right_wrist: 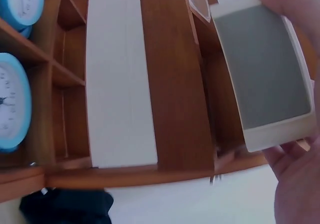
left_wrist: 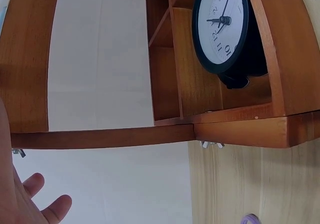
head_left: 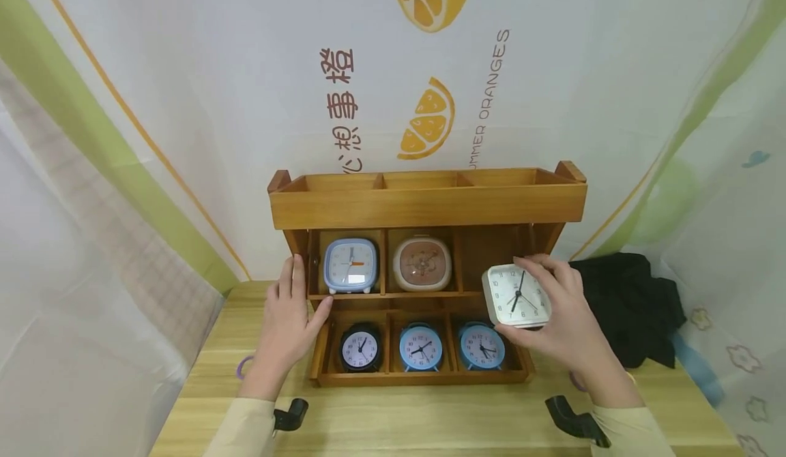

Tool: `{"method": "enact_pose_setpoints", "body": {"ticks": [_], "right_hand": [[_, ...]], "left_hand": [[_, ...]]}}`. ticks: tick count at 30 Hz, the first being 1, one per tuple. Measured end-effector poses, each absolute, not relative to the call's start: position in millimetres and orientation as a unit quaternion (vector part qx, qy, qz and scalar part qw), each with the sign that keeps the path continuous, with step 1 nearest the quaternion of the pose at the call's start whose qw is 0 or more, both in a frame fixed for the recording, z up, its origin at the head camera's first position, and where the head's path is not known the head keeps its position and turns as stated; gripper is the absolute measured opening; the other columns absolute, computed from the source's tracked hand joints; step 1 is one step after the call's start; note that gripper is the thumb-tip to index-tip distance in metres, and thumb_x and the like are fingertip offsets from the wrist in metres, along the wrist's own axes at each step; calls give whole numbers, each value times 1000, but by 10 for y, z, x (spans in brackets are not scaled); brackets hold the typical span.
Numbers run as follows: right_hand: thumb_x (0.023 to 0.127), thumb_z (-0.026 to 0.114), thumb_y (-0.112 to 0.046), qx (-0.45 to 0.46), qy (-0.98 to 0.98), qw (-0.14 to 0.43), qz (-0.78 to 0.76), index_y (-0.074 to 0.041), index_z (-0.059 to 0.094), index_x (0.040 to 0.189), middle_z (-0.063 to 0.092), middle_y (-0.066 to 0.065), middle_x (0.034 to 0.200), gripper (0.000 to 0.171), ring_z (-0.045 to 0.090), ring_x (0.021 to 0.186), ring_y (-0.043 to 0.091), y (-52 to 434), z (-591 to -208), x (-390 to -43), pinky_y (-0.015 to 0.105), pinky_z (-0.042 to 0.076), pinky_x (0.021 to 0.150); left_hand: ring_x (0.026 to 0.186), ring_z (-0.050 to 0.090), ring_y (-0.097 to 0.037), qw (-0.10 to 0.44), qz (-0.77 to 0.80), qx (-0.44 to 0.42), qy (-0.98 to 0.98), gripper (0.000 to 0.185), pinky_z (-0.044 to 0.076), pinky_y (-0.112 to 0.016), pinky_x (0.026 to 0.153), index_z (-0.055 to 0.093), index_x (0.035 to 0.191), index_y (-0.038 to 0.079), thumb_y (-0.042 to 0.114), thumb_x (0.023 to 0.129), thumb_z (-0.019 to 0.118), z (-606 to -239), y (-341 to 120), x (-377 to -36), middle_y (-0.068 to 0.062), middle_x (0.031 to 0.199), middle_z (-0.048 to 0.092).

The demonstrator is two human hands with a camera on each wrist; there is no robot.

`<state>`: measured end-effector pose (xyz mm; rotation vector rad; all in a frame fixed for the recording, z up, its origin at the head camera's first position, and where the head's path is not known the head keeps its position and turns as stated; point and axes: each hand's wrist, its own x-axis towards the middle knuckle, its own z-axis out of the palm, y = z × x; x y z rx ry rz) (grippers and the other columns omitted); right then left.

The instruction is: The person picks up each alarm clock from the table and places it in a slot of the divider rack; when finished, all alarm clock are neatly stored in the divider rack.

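Observation:
My right hand (head_left: pixel 568 307) holds a white square alarm clock (head_left: pixel 517 296) between thumb and fingers, in front of the middle tier's right compartment of a wooden tiered organizer (head_left: pixel 430 206). In the right wrist view the clock's grey side (right_wrist: pixel 267 64) shows. My left hand (head_left: pixel 288 320) lies along the organizer's left side with its fingers extended. The middle tier holds a blue-rimmed clock (head_left: pixel 351 266) and a cream clock with a brown face (head_left: pixel 422 264). Below stand a black round clock (head_left: pixel 360 349) and two light blue round clocks, one in the middle (head_left: pixel 420 348) and one on the right (head_left: pixel 482 346).
The organizer stands on a wood-grain table (head_left: pixel 424 416) before a curtain (head_left: pixel 215 68) printed with oranges. A black cloth (head_left: pixel 632 300) lies to its right. The top tier (head_left: pixel 417 181) has three compartments. Purple rings lie near both forearms, one on the left (head_left: pixel 243 366).

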<state>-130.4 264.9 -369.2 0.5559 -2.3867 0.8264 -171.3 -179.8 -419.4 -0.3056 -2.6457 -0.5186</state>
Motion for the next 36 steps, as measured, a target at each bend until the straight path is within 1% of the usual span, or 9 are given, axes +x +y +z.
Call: {"method": "enact_pose_setpoints", "body": {"ticks": [5, 7, 10, 16, 20, 24, 28, 32, 36], "right_hand": [[55, 102, -25, 207, -887, 294, 289, -4, 58, 142, 44, 24, 145, 100, 35, 131, 45, 2541, -3610, -1545, 64, 39, 91], [58, 101, -26, 203, -889, 294, 286, -4, 57, 143, 42, 25, 146, 99, 35, 133, 46, 2505, -3597, -1610, 67, 39, 95], [61, 100, -26, 190, -894, 287, 288, -4, 55, 146, 39, 26, 149, 98, 33, 135, 48, 2476, -3600, -1679, 70, 39, 96], [71, 98, -29, 156, -913, 233, 296, -5, 50, 151, 34, 23, 153, 96, 30, 136, 50, 2456, -3682, -1726, 72, 41, 96], [78, 94, -32, 146, -923, 204, 293, -3, 46, 154, 30, 24, 156, 94, 28, 138, 51, 2450, -3715, -1737, 73, 41, 96], [82, 91, -34, 142, -930, 185, 283, -3, 42, 156, 27, 26, 157, 94, 29, 137, 53, 2441, -3707, -1752, 72, 42, 95], [85, 88, -35, 147, -935, 164, 278, -6, 37, 160, 23, 29, 159, 96, 25, 140, 58, 2435, -3699, -1757, 75, 38, 99], [90, 84, -33, 165, -930, 172, 279, -8, 36, 162, 20, 29, 163, 91, 22, 146, 58, 2448, -3731, -1752, 77, 34, 103], [91, 83, -30, 206, -915, 215, 273, -8, 41, 159, 22, 29, 165, 83, 24, 146, 58, 2469, -3807, -1697, 77, 35, 103]], "left_hand": [[126, 38, -57, 202, -177, -106, -957, 98, 40, -68, 101, -6, 168, 9, 47, 103, 57, -4211, -1782, -1697, -27, 169, 13], [126, 38, -57, 200, -178, -106, -958, 98, 39, -68, 102, -5, 168, 9, 48, 103, 57, -4212, -1768, -1695, -26, 170, 13], [127, 38, -57, 202, -181, -107, -956, 98, 39, -68, 102, -5, 168, 10, 48, 103, 57, -4209, -1747, -1697, -25, 170, 13], [128, 38, -58, 206, -185, -109, -955, 98, 39, -69, 102, -6, 168, 11, 49, 103, 56, -4208, -1721, -1678, -25, 170, 14], [128, 38, -58, 207, -186, -109, -954, 98, 39, -69, 102, -6, 168, 12, 50, 103, 56, -4204, -1713, -1674, -25, 170, 14], [127, 38, -58, 215, -189, -111, -952, 97, 39, -69, 102, -5, 168, 11, 49, 103, 57, -4200, -1713, -1681, -25, 169, 15], [127, 38, -58, 212, -187, -112, -953, 97, 39, -69, 101, -7, 168, 12, 48, 104, 57, -4204, -1720, -1674, -25, 169, 14], [127, 38, -58, 207, -186, -113, -954, 98, 39, -69, 101, -8, 168, 12, 47, 104, 57, -4213, -1727, -1669, -25, 169, 14], [129, 36, -58, 200, -189, -107, -955, 98, 38, -70, 103, -6, 168, 11, 48, 103, 57, -4214, -1728, -1662, -25, 170, 13]]}}
